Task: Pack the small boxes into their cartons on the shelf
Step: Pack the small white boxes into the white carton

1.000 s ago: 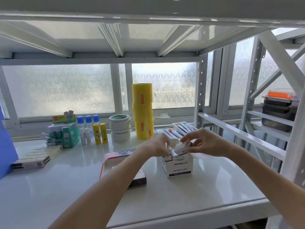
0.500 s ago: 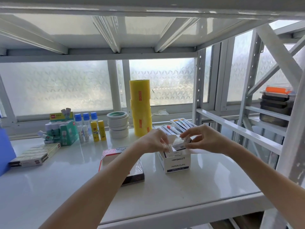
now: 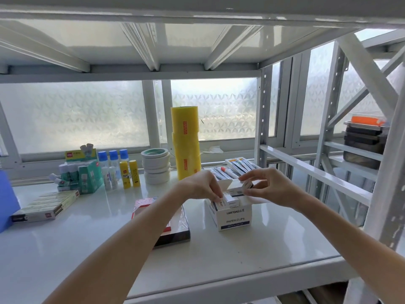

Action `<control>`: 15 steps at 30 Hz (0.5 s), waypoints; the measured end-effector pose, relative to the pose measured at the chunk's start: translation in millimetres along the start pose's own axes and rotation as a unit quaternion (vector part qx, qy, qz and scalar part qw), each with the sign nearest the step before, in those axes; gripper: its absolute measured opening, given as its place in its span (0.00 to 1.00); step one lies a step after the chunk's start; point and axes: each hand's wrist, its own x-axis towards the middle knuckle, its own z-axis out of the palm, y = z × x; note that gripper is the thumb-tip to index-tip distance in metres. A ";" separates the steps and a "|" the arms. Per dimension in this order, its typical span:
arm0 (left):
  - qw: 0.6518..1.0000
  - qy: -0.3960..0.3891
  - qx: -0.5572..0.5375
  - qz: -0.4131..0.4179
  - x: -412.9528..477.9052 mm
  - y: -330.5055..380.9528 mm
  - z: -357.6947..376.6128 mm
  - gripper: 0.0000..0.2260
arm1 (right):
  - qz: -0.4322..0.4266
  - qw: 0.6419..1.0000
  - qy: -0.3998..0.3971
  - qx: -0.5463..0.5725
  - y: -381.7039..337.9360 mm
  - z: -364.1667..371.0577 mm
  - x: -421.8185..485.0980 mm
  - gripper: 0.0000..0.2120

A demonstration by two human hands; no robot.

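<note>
A white carton (image 3: 234,218) marked PAPER CLIPS stands open on the white shelf (image 3: 241,255), right of centre. Small white and blue boxes (image 3: 232,199) stand packed inside it. My left hand (image 3: 201,185) is over the carton's left side, its fingertips pinching one small box (image 3: 220,202) at the carton's top. My right hand (image 3: 271,187) hovers over the carton's right side and holds another small box (image 3: 246,185) just above the opening. The carton's lid flap (image 3: 225,183) stands up behind the boxes.
A flat red and black pack (image 3: 175,229) lies left of the carton, partly under my left arm. Behind stand a yellow film roll (image 3: 186,143), stacked tape rolls (image 3: 156,165), glue sticks (image 3: 129,174), a green glue carton (image 3: 87,174) and pen packs (image 3: 238,167). A flat box (image 3: 46,205) lies far left.
Both hands have stayed at the carton. The right hand's small box has shifted slightly up and right above the opening, while the left hand's fingers have pressed lower onto the boxes inside.
</note>
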 end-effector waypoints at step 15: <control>0.999 0.053 -0.008 -0.009 -0.1 -2.5 27.9 0.16 | -0.005 0.999 -0.001 0.042 -9.8 11.0 -7.5 0.15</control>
